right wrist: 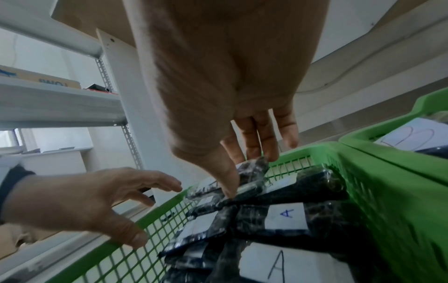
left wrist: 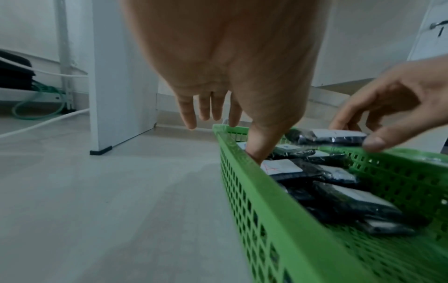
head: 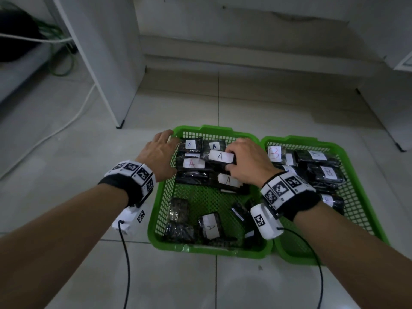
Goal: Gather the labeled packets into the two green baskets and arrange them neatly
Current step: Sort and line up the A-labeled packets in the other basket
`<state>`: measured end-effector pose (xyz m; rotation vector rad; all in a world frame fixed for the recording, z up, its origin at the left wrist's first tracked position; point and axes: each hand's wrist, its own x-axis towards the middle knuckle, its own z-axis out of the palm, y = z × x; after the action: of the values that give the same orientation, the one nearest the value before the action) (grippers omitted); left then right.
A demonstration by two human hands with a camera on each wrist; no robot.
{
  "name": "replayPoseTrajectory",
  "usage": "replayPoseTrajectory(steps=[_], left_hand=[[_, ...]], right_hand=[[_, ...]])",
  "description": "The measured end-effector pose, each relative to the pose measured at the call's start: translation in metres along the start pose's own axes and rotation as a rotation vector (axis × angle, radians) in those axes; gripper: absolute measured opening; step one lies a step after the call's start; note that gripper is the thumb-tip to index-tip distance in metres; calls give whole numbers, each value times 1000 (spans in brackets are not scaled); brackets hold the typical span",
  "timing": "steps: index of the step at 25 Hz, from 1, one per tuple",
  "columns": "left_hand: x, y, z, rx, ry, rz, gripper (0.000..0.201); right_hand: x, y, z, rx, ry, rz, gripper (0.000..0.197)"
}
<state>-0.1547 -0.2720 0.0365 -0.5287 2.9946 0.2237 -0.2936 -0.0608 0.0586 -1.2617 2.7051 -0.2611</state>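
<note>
Right hand (head: 247, 161), above the far half of the left basket (head: 160, 210), pinches a black packet labelled A (head: 219, 156) between thumb and fingers, holding it just over the packets already laid there. Left hand (head: 159, 153) rests with relaxed, spread fingers at the far-left corner of the same basket, thumb inside the wall, holding nothing. The far end of the left basket carries the tidier A packets; several more lie loose and askew along its near edge (head: 209, 226). The right basket (head: 365, 221), touching the first along one side, holds the B packets (head: 328, 172). The step in hand appears to be laying the held packet into the A group. It is best lowered flat, label up, edges square with its neighbours, while the left hand steadies the basket; the slippery wrapping may let stacked packets slide.
</note>
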Motion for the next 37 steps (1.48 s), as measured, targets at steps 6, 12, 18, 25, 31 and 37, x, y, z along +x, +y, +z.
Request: replayPoseTrajectory(steps=[6, 12, 18, 25, 31, 37], left_hand=[[20, 6, -3, -44, -66, -9, 83], [13, -1, 11, -222, -59, 14, 93], [8, -13, 12, -208, -58, 71, 79], [4, -1, 6, 54, -2, 112, 46], [-18, -4, 13, -105, 216, 195, 17], [-31, -5, 14, -363, 204, 146, 20]], right_hand=[[9, 12, 0, 28, 47, 45, 36], [15, -31, 24, -58, 2, -132, 16], [42, -54, 36, -61, 32, -152, 14], [31, -51, 43, 41, 67, -133, 22], [-14, -81, 53, 160, -451, -216, 46], [-10, -86, 58, 50, -615, -226, 54]])
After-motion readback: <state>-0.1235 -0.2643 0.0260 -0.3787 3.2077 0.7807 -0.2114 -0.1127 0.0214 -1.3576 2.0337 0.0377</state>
